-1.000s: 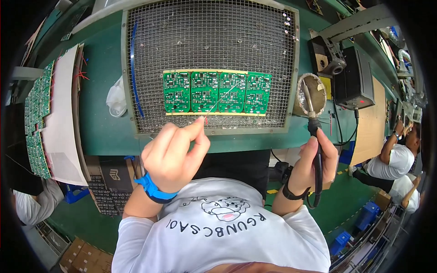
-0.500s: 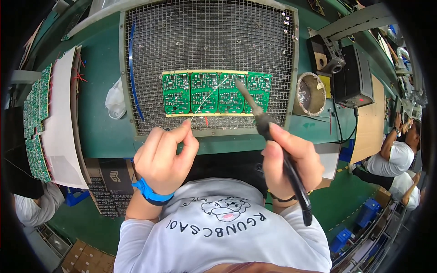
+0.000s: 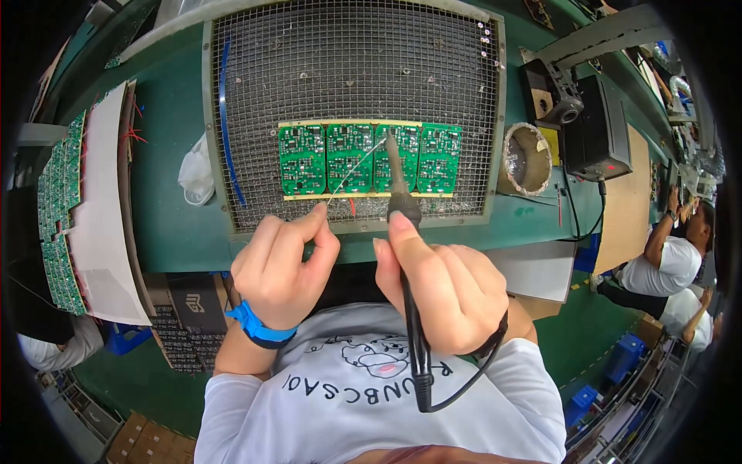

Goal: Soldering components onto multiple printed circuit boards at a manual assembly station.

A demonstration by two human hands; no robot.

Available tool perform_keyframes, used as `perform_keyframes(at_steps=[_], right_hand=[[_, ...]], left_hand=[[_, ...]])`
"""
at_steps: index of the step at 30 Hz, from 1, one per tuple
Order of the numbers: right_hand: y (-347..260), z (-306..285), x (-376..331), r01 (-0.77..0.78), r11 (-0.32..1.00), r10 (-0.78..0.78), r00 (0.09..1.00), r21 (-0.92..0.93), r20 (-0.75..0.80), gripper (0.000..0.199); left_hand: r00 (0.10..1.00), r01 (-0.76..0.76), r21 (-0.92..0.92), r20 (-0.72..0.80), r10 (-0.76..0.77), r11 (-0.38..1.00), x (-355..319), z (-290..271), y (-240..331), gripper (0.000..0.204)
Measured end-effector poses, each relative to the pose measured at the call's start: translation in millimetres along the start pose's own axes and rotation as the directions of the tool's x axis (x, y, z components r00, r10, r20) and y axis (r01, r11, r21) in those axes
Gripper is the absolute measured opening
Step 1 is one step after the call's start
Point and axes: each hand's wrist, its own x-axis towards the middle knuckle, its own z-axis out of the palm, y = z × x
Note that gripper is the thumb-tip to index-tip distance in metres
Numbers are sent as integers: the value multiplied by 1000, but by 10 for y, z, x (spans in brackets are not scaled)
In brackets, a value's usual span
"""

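Circuit boards [image 3: 369,158], four green ones in a row on a wire mesh tray [image 3: 232,116], now meet the soldering iron [image 3: 398,174], swung in from the right within the last second. The right hand [image 3: 444,290] is clamped on its handle; the left hand [image 3: 282,267] pinches solder wire [image 3: 354,168] toward the tip. Around them: green table [image 3: 166,224], tip-cleaning pot [image 3: 527,158], seated co-worker far right [image 3: 665,259].

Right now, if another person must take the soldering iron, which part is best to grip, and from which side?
Grip the soldering iron by its black handle, coming from the near, cable end, probably pen-style as the right hand does. Its metal tip points away onto the green circuit boards, so the far end is best avoided.
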Motion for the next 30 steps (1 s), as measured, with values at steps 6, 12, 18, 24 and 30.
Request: perform_keyframes(at_steps=[6, 12, 18, 24, 30], right_hand=[[-68, -180, 56, -71, 997, 66, 982, 23, 177, 28], [-75, -44, 52, -102, 994, 102, 995, 36, -11, 25], [105, -390, -220, -195, 980, 196, 981, 46, -13, 27], [376, -354, -696, -632, 771, 570, 739, -75, -360, 18], [456, -368, -911, -756, 653, 736, 619, 43, -275, 14]], left_hand=[[1000, 0, 15, -20, 0, 1000, -12, 3, 7, 23], [999, 8, 24, -35, -7, 1000, -14, -33, -1, 23], [999, 12, 44, -37, -10, 999, -20, -79, 0, 22], [999, 21, 26, -37, -20, 999, -17, -93, -15, 21], [1000, -10, 17, -18, 10, 1000, -4, -36, 19, 22]])
